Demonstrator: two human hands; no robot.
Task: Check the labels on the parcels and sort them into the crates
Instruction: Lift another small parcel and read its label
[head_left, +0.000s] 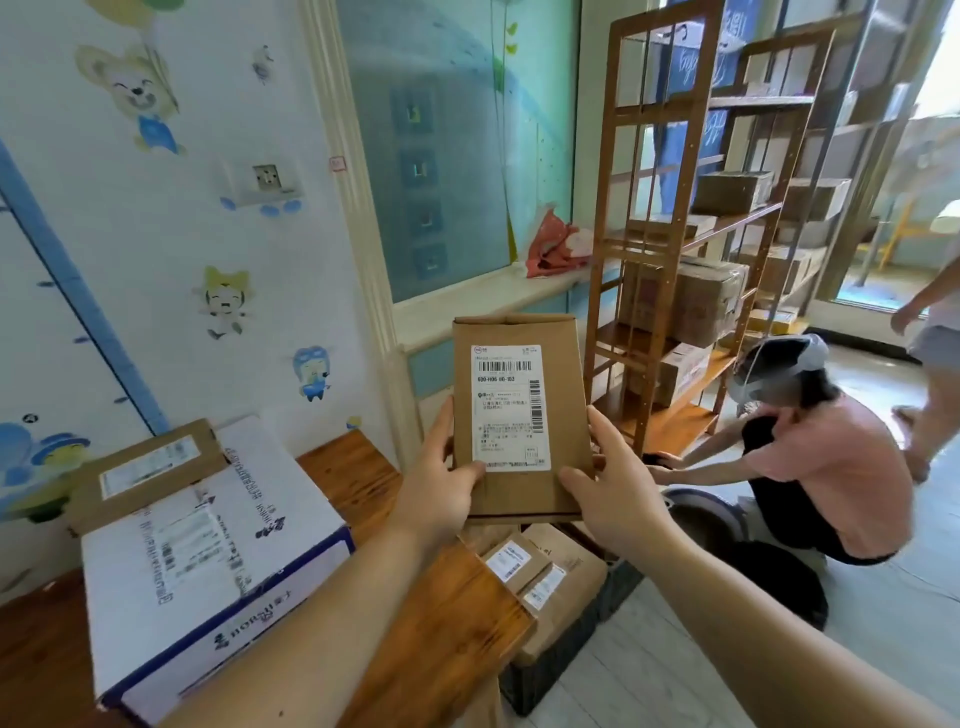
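Head view: brown parcel held up with its label facing the camera

A flat brown cardboard parcel (521, 415) stands upright in mid-air at the centre of the frame, its white shipping label (510, 408) with barcodes turned toward the viewer. The left hand (441, 483) grips its lower left corner, thumb pressed on the label's bottom edge. The right hand (613, 483) clasps the lower right side, thumb on the front and fingers curled round the edge. Directly below the parcel, a dark crate (545, 686) on the pale floor holds several labelled brown parcels (563, 577). The crate sits against the end of a wooden bench (447, 618). On the bench rests a large white box (208, 551) with blue edging, and a flat brown package (145, 467) lies on top of it. Beyond the hands, a wooden shelf unit (670, 234) carries cardboard boxes. To the right, a person in a pink shirt (831, 467) crouches on the floor.
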